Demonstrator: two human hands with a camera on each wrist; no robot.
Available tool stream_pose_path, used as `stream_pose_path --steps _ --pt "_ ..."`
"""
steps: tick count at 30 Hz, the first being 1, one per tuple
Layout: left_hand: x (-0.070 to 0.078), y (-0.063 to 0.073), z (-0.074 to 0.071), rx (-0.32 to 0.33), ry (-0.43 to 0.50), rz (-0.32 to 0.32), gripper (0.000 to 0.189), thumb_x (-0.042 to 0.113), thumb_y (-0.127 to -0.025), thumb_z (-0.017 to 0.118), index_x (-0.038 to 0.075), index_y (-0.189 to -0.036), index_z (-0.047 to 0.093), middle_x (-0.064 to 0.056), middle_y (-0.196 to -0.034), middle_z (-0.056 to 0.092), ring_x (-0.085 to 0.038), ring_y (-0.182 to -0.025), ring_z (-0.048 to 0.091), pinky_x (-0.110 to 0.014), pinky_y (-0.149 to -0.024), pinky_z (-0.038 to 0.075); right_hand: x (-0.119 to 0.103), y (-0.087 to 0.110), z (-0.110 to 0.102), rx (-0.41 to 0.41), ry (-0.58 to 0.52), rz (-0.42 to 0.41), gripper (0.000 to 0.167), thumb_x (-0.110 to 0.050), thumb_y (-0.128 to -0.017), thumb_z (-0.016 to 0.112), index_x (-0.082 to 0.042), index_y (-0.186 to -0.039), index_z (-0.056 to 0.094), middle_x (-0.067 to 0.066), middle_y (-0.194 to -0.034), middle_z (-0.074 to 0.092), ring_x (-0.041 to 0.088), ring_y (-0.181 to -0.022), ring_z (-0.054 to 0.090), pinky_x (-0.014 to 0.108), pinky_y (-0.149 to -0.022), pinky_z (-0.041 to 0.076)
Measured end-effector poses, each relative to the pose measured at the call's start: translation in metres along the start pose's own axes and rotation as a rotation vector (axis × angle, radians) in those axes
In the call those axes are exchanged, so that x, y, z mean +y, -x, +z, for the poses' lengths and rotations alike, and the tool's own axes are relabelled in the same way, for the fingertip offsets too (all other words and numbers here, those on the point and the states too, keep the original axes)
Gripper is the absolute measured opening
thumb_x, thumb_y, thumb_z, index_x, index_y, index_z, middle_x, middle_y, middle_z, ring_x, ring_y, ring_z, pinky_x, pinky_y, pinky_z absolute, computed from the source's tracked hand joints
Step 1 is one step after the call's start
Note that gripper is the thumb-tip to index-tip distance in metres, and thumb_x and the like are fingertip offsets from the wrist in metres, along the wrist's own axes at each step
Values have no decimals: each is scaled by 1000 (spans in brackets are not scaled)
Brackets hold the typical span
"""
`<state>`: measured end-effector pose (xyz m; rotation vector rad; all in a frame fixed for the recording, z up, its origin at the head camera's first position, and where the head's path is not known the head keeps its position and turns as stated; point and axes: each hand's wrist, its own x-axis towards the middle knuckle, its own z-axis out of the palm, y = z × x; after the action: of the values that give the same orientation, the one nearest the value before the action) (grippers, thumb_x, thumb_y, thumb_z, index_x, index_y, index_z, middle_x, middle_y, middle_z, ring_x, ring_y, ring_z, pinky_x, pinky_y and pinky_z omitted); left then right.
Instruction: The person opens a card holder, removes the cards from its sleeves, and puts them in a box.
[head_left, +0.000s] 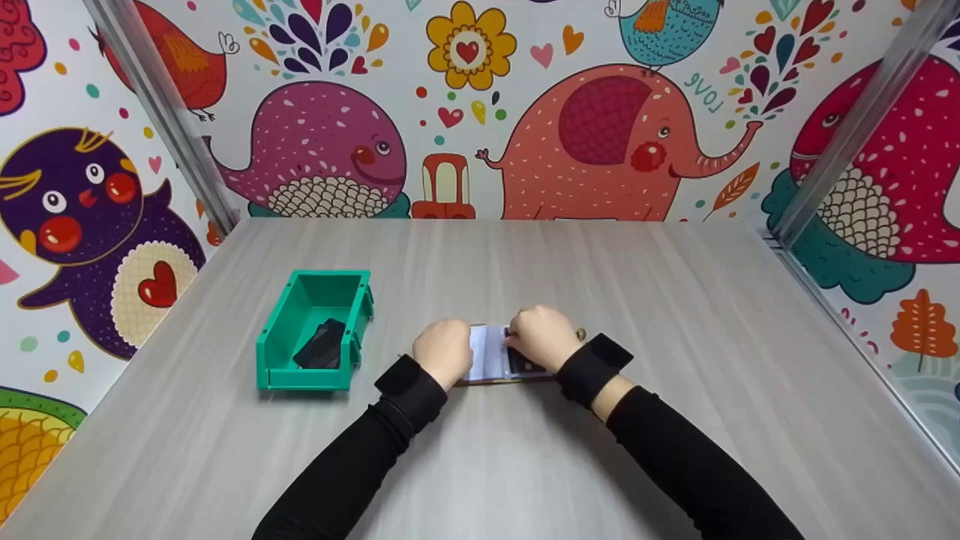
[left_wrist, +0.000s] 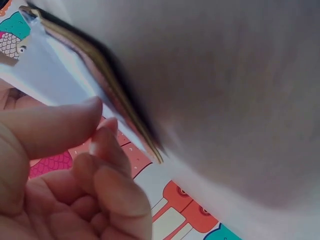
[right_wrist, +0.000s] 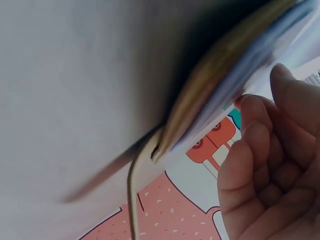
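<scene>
A card holder (head_left: 491,352) with clear plastic sleeves lies spread on the table between both hands. Its thin cover edge (left_wrist: 107,75) looks brown-gold in the left wrist view. My left hand (head_left: 442,351) pinches the left side of a pale sleeve (left_wrist: 65,67) between thumb and forefinger, the other fingers curled. Over the right half, my right hand (head_left: 545,337) pinches at a clear sleeve (right_wrist: 260,80) with thumb and fingertips. Below that hand a black panel (head_left: 517,363) shows in the right-hand page, partly hidden. A strap (right_wrist: 132,195) sticks out from the holder's right end.
Left of the hands stands a green open-front bin (head_left: 271,341) with a dark, flat, folded-looking item (head_left: 321,346) inside. The grey wood-grain table (head_left: 465,465) meets patterned walls (head_left: 442,75) at the back and sides. Black bands wrap both wrists.
</scene>
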<state>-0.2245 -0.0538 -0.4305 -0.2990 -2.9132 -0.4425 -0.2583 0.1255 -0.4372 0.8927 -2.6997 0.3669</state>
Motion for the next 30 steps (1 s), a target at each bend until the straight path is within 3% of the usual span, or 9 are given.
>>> stream_pose_path --steps 8,16,30 --pt "-1 -1 1 1 -10 -6 6 3 -81 67 4 -75 67 -13 -81 69 -32 -75 67 -45 -60 54 -4 -3 2 -25 -22 -50 11 -15 -82 80 -9 -74 75 5 -76 70 23 -68 66 39 -65 53" --pt "-2 -3 0 -47 12 -41 14 1 -79 68 7 -68 63 -10 -79 68 -29 -73 66 -43 -63 54 -7 -5 3 -30 -21 -98 4 -10 -81 79 -7 -78 77 6 -80 71 22 -75 68 38 -69 54" --pt "-8 -2 -1 -64 18 -67 15 0 -82 66 7 -69 64 -10 -79 68 -28 -72 65 -43 -60 53 -12 -7 5 -30 11 -114 11 -12 -79 81 -10 -71 74 6 -75 69 23 -70 66 39 -65 53"
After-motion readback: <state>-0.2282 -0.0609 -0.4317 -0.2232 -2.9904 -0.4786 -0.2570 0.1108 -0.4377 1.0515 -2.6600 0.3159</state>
